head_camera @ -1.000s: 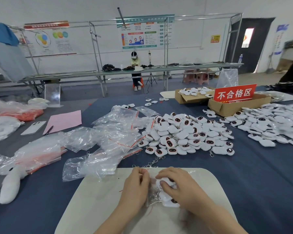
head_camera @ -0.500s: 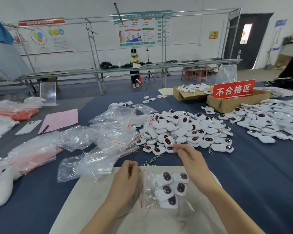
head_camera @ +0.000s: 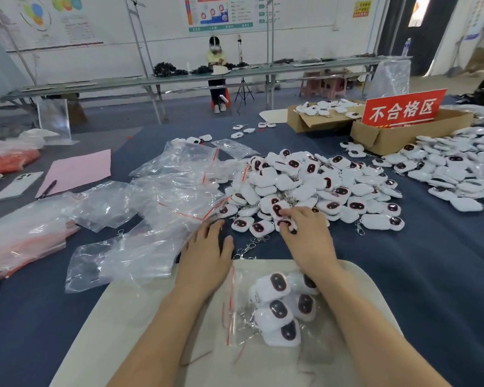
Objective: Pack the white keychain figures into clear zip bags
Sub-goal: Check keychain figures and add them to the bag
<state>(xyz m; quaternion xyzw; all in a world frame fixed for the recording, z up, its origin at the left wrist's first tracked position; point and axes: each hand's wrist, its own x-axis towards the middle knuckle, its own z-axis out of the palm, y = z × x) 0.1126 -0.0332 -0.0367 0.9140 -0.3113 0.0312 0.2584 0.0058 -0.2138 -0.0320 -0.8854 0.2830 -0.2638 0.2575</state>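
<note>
Since the frame half a second back, my left hand (head_camera: 206, 255) had left the filled bag's seal. It had slid forward off the cream rectangular board (head_camera: 140, 317) to the near edge of the heap of empty clear plastic bags (head_camera: 157, 196). Its fingers were straight and spread, holding nothing.

My right hand (head_camera: 305, 238) had pushed into the near edge of the big pile of white keychain figures with dark oval faces (head_camera: 319, 182). Its fingers curled over one white figure (head_camera: 277, 208), pinching it.

The filled clear zip bag with a red seal strip (head_camera: 236, 311) lay flat on the board between my forearms. Five figures showed inside, their metal clips bunched toward the seal.

Everything sat on the dark blue cloth-covered table (head_camera: 430, 275). A second spread of figures (head_camera: 458, 169) lay far right, just beside a brown cardboard box (head_camera: 386, 138).
</note>
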